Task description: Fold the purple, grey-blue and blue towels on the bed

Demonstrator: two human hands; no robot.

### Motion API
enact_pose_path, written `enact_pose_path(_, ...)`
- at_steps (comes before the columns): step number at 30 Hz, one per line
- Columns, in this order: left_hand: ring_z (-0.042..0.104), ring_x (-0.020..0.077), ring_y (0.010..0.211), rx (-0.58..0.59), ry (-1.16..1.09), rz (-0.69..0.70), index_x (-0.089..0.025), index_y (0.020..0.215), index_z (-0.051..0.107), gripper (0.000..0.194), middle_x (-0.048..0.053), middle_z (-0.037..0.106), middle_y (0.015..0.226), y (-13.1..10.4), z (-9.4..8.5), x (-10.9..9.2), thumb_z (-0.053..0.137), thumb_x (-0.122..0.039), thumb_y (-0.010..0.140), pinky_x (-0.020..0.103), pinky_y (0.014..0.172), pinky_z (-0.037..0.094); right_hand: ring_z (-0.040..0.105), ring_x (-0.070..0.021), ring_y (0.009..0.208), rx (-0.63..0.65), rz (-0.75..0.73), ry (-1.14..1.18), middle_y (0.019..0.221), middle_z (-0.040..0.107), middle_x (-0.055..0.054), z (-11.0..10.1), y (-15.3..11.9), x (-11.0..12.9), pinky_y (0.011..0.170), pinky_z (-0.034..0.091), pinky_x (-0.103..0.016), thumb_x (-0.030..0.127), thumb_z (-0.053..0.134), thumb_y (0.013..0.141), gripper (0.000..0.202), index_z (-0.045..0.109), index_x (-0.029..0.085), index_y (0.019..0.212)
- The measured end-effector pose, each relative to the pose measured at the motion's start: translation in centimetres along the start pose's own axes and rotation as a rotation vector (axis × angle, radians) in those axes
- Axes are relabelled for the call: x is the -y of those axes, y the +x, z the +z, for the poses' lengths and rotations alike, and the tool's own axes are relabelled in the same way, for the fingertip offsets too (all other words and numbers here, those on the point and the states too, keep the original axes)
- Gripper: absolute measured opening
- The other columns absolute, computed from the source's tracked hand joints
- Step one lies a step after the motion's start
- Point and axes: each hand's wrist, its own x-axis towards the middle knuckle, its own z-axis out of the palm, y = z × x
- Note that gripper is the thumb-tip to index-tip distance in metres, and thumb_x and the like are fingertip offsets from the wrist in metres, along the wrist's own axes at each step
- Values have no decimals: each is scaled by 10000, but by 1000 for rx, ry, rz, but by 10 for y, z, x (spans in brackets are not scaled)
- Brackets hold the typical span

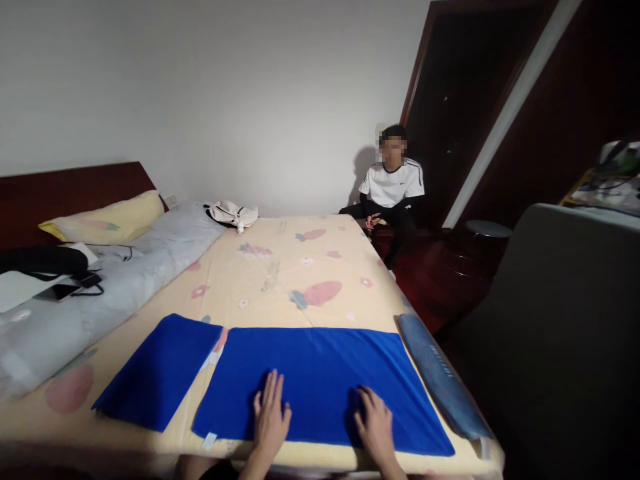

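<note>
A blue cloth lies spread out on the near part of the bed, with a small white tag at its lower left corner. My left hand rests over its left half, fingers stretched forward. Over the right half is my right hand, fingers apart and slightly bent. Neither hand holds anything. To the left lies a second blue cloth, which looks folded smaller. A rolled or folded grey-blue cloth with pale lettering sits along the bed's right edge.
The bed has a carrot-patterned sheet. A grey quilt, a yellow pillow, a phone and a white bag lie on it. A person sits beyond its far right corner. A stool and a dark panel stand right.
</note>
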Motion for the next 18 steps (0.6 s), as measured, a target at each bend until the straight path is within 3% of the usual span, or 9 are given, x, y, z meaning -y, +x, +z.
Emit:
enact_pose_path(2, 271, 212, 1452, 112, -91, 163, -269, 1497, 285, 670, 26, 281, 1583, 12, 10, -34, 391, -145, 847, 439, 1144, 269, 426, -245, 1346, 125, -159, 80, 1477, 464, -81, 13, 12, 39, 1058, 352, -465, 220, 396, 807, 540, 519, 267, 1331)
enact_pose_path(4, 256, 210, 1458, 220, -163, 261, -289, 1510, 223, 682, 6, 238, 1594, 20, 19, -55, 397, -169, 862, 457, 1165, 247, 360, -233, 1399, 234, -218, 118, 1529, 395, -70, 23, 22, 65, 1108, 297, -479, 202, 391, 807, 586, 470, 272, 1383)
enact_pose_path(7, 265, 199, 1454, 297, -205, 301, -313, 1503, 230, 611, -4, 234, 1592, 28, 28, -56, 382, -261, 913, 457, 1170, 256, 375, -239, 1392, 298, -227, 123, 1501, 437, -82, 27, 30, 70, 1116, 283, -493, 232, 404, 820, 556, 494, 257, 1368)
enact_pose_path(10, 276, 202, 1450, 238, -122, 150, -325, 1482, 294, 531, 6, 267, 1581, 26, 27, -21, 324, -326, 952, 467, 1159, 272, 436, -245, 1346, 217, -198, 86, 1452, 501, -76, 21, 30, 35, 1075, 319, -505, 287, 403, 852, 473, 557, 278, 1299)
enact_pose_path(15, 281, 225, 1447, 74, 157, -326, -260, 1474, 333, 538, 67, 312, 1568, -4, 13, 89, 270, -405, 960, 473, 1138, 275, 490, -286, 1284, -50, 37, -21, 1387, 559, -104, -1, 12, -66, 1004, 347, -541, 481, 358, 879, 477, 603, 261, 1224)
enact_pose_path(18, 287, 193, 1445, 55, 224, -419, -293, 1478, 313, 540, 39, 318, 1570, -28, 4, 139, 282, -417, 953, 451, 1139, 265, 507, -302, 1254, -149, 124, -49, 1355, 580, -108, -10, 1, -111, 970, 361, -543, 556, 348, 857, 531, 604, 252, 1209)
